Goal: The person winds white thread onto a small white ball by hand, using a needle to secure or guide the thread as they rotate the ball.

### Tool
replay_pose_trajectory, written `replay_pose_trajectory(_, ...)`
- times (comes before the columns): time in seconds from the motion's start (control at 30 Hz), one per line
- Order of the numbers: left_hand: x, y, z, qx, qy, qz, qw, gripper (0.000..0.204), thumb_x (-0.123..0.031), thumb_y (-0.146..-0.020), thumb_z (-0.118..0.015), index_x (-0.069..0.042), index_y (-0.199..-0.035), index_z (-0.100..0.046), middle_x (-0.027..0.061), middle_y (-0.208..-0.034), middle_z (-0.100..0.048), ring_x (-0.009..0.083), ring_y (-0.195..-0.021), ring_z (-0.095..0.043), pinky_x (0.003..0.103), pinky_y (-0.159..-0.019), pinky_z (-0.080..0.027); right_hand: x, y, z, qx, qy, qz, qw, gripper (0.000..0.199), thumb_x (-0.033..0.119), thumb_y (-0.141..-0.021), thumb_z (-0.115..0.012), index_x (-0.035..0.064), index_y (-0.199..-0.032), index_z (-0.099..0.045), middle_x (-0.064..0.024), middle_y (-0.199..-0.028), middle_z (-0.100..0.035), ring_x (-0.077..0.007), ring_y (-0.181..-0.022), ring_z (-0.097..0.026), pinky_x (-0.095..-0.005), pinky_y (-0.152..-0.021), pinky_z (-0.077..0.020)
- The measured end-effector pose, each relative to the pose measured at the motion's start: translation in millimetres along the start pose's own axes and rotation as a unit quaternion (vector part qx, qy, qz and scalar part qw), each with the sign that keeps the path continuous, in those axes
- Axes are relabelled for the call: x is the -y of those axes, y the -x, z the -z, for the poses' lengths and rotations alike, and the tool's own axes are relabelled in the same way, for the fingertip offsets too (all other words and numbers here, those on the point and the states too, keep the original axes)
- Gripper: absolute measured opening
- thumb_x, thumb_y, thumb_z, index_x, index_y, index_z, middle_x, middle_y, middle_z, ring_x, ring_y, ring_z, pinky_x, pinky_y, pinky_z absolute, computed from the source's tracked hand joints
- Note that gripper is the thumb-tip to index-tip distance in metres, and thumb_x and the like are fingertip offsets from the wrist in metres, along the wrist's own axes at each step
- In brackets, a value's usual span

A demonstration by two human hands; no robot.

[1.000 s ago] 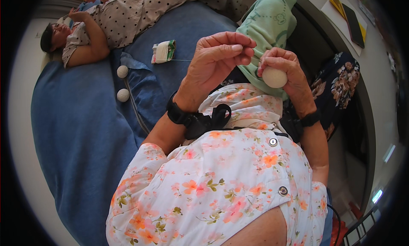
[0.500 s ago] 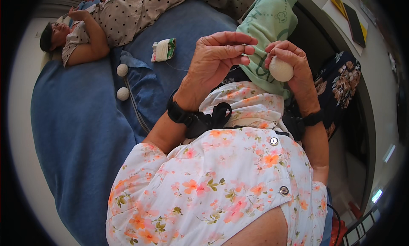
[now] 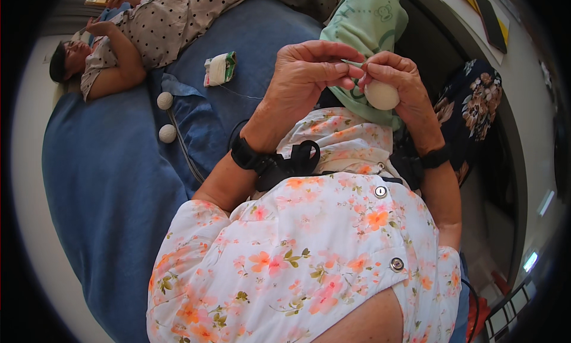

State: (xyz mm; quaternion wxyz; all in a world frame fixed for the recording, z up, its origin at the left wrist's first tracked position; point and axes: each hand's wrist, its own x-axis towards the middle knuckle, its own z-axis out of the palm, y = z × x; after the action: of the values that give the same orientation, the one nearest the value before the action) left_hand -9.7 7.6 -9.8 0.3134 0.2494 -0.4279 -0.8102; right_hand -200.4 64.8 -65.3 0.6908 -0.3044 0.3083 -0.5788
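Observation:
My right hand (image 3: 399, 76) is closed around a small white ball (image 3: 381, 96) at chest height. My left hand (image 3: 307, 72) pinches a thin needle-like stick (image 3: 352, 63) whose tip meets the top of the ball, fingertips of both hands touching. Both wrists wear black straps. Behind the hands lies a mint-green cloth (image 3: 367, 22). My floral sleeves fill the lower part of the view.
A blue bedspread (image 3: 101, 182) covers the bed on the left. Two white balls (image 3: 164, 100) (image 3: 168, 133) and a small green-and-white packet (image 3: 219, 68) lie on it. A person in a dotted garment (image 3: 172, 19) lies across the far side. A dark floral cloth (image 3: 473, 108) hangs at right.
Both hands have shifted slightly and drawn closer together, the left fingers now pinching the stick right at the ball. The ball sits a little lower in my right hand.

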Motion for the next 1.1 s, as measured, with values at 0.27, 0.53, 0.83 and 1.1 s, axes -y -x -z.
replay_pose_trajectory(0.27, 0.7, -0.3, -3.8, -0.004, -0.039, 0.003, 0.999, 0.023, 0.004, -0.084, -0.059, 0.011, -0.106, -0.061, 0.0221, -0.102, -0.065, 0.0226, -0.087, -0.068, 0.026, -0.068, -0.057, -1.4, 1.4, -0.3, -0.009, 0.029, 0.004, 1.000, 0.014, 0.012, -0.083, -0.068, 0.0005, -0.091, -0.068, -0.0075, -0.077, -0.067, -0.0128, -0.068, -0.064, -0.0224, -0.064, -0.0519)
replay_pose_trajectory(0.53, -0.3, 2.9, -6.4, -0.019, -0.073, 0.013, 0.997, 0.026, 0.004, -0.083, -0.061, 0.010, -0.108, -0.061, 0.0199, -0.095, -0.067, 0.0213, -0.083, -0.068, 0.024, -0.060, -0.055, -1.2, 1.6, -0.4, 0.004, 0.062, 0.006, 0.998, 0.014, 0.012, -0.082, -0.069, 0.0008, -0.090, -0.070, -0.0060, -0.078, -0.068, -0.0101, -0.070, -0.064, -0.0202, -0.065, -0.0508)
replay_pose_trajectory(0.83, -1.2, 5.5, -11.4, -0.028, -0.098, 0.021, 0.995, 0.028, 0.006, -0.081, -0.062, 0.008, -0.108, -0.061, 0.0186, -0.096, -0.067, 0.0207, -0.079, -0.069, 0.023, -0.051, -0.054, -2.6, 2.5, -2.8, -0.003, 0.094, 0.027, 0.995, 0.012, 0.010, -0.080, -0.070, 0.0004, -0.088, -0.071, -0.0014, -0.080, -0.066, -0.0081, -0.072, -0.061, -0.0192, -0.067, -0.0483)
replay_pose_trajectory(1.1, 0.3, 6.6, -14.5, -0.019, -0.124, 0.016, 0.992, 0.028, 0.008, -0.079, -0.062, 0.009, -0.108, -0.061, 0.0186, -0.092, -0.067, 0.0218, -0.077, -0.069, 0.023, -0.048, -0.055, -1.1, 3.1, -4.0, 0.007, 0.114, 0.026, 0.993, 0.013, 0.010, -0.080, -0.070, 0.0006, -0.088, -0.071, -0.0009, -0.080, -0.066, -0.0072, -0.072, -0.061, -0.0189, -0.067, -0.0476)
